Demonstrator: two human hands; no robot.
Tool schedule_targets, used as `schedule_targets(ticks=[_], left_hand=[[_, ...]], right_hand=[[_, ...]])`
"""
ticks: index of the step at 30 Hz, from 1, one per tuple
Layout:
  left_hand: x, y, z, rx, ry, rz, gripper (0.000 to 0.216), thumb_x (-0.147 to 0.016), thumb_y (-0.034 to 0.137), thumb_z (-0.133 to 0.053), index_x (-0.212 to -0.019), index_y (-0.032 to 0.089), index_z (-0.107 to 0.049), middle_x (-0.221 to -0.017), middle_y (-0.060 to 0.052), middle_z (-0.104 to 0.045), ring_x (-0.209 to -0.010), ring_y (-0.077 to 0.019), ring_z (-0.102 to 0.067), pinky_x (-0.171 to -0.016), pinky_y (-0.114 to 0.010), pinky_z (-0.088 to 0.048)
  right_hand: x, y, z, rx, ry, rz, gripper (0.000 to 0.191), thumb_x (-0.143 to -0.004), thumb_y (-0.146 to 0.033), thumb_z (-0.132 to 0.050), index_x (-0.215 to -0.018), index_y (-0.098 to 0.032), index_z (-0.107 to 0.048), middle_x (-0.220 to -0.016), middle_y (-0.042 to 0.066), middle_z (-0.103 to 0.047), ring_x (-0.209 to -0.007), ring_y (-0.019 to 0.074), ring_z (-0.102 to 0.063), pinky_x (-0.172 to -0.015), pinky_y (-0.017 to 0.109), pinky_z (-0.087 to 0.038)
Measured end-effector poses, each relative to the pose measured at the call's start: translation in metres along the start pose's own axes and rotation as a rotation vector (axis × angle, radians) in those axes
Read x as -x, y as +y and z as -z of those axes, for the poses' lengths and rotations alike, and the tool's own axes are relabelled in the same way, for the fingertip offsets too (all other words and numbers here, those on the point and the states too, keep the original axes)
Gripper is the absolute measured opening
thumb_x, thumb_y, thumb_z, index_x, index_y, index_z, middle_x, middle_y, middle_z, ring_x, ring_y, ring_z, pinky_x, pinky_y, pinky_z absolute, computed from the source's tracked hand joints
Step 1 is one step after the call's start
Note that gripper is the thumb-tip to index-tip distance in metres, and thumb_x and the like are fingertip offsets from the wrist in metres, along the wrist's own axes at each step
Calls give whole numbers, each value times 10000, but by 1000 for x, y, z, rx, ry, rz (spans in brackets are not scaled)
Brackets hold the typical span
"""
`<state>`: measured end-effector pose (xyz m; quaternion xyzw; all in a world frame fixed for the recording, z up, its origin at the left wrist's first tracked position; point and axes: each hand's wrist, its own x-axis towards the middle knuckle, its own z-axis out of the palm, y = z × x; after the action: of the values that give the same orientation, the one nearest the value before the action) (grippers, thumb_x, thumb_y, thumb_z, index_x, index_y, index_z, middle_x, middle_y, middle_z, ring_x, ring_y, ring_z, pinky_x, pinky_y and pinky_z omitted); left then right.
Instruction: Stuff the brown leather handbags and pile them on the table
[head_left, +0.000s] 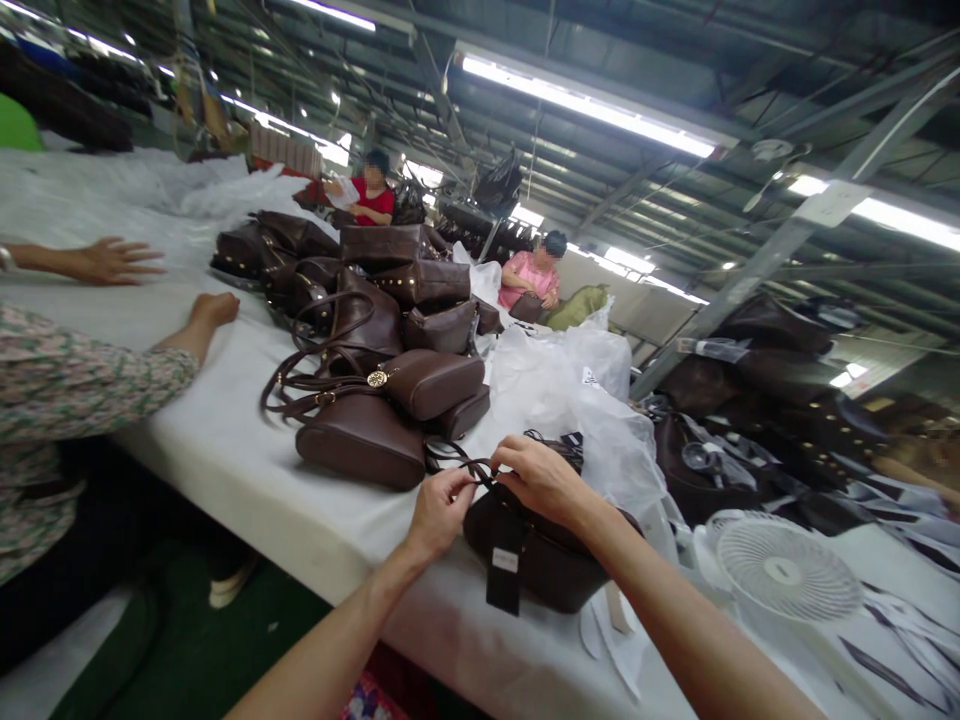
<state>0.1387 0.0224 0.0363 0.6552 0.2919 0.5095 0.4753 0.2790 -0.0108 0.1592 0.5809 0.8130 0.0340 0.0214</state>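
Observation:
A dark brown handbag (559, 570) lies on the white-covered table in front of me, a black hang tag (503, 580) with a small white label hanging from it. My left hand (441, 508) pinches a thin dark strap (474, 470) at the bag's upper left. From the other side, my right hand (536, 478) is closed on the same strap close to the bag's top, its fingertips near those of my left hand. Whether the strap is knotted between them is too small to tell. Just beyond lies a brown bag (360, 437) with its handles toward the left.
Several brown handbags (405, 245) are piled at the table's middle. Clear plastic bags (570, 370) lie to their right, and a white fan (787, 570) stands at the right. A co-worker's hands (112, 262) rest at the left table edge. Two other people work farther back.

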Motion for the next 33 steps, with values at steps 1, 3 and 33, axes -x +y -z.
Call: schedule_targets(ticks=[1,3,33], left_hand=[[1,2,4,-19,14,-6,188,-799,194,-551,-634,168,-639,-631,-7,-596,-614,-138,-527,-589,-230,-378],[2,5,10,-18,21,-11,172,-783,176,-559,-625,168,-629,-619,-1,-583,-602,-131,-521,-589,-227,-383],[-10,-6,-9,695,23,337,116,-604,190,-621,-627,159,-511,-730,-2,-633,-589,-94,-535,-590,-227,-443]], right_hand=[[0,0,-2,-8,18,23,148,-873,-140,-582,-961,-181,-693,-979,66,-656,-922,165,-596,-816,267,-422],[0,0,-9,-11,37,61,152,-879,-171,-590,-964,-205,-712,-992,64,-660,-926,170,-596,-826,281,-420],[5,-12,-28,45,132,-104,136,-876,-198,-551,-808,-205,-668,-891,4,-665,-789,126,-583,-689,275,-312]])
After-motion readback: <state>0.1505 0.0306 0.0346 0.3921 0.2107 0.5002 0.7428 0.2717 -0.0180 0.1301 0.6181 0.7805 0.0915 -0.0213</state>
